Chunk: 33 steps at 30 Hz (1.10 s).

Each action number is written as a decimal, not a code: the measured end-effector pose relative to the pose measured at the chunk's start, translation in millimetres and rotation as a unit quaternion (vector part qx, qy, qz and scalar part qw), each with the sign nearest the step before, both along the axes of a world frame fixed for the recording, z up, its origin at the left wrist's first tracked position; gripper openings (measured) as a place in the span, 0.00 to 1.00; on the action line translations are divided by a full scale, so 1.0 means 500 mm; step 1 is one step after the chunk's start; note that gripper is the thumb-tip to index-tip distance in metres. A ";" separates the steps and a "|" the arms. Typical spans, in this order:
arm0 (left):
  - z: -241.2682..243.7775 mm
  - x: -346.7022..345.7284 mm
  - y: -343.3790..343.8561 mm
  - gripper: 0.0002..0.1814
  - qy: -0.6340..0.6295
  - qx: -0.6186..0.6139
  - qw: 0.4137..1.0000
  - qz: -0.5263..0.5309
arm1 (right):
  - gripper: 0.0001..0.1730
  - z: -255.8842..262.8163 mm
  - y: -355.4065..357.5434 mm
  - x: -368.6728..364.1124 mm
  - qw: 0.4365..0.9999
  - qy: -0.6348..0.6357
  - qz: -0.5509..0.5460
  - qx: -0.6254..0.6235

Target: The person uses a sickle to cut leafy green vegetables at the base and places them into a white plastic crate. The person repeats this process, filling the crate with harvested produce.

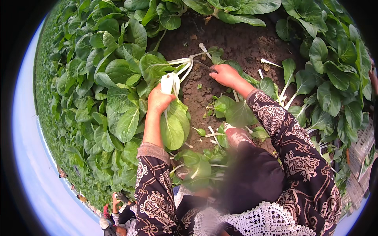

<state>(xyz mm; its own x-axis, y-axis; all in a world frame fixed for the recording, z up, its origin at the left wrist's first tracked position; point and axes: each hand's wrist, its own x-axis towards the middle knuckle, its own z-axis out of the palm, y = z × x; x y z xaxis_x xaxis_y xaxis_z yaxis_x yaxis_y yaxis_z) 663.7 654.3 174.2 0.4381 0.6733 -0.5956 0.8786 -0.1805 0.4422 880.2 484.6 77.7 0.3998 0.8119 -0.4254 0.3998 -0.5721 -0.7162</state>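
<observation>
My left hand [159, 99] is closed around the thick white stalks of a leafy green [174, 126] that looks like bok choy. Its broad leaves hang below my fist. Just beyond, more white stems [185, 65] meet at a stubby base above the soil; whether they belong to the held plant I cannot tell. In my right hand [226, 76] is a knife [203, 65], its handle mostly hidden by my fingers. The blade points left, with its tip close to that stem base.
Dense rows of leafy greens [118, 70] grow left, ahead and right. Cut stalks and loose leaves [215, 135] litter the brown soil [195, 97] around my shoe [237, 136]. Pale plastic crates [358, 159] stand at right. Other people [118, 212] are at lower left.
</observation>
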 end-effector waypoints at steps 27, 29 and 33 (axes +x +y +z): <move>0.151 -0.162 -0.331 0.37 -0.239 -0.063 0.960 0.130 | 0.09 -0.012 0.007 -0.097 0.815 0.490 -0.304 0.052; 0.181 -0.183 -0.353 0.37 -0.258 -0.087 0.952 0.139 | 0.11 0.012 -0.049 -0.115 0.803 0.491 -0.310 0.132; 0.232 -0.234 -0.386 0.30 -0.251 -0.118 0.938 0.207 | 0.13 0.069 -0.113 -0.099 0.827 0.442 -0.294 0.185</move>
<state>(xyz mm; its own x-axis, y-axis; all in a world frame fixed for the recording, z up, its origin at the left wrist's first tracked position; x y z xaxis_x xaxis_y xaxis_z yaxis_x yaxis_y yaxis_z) 546.6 461.2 290.3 0.4332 0.7236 -0.5373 0.5219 0.2846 0.8041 830.8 428.2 112.2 0.4371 0.7280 -0.5282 -0.6432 -0.1576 -0.7493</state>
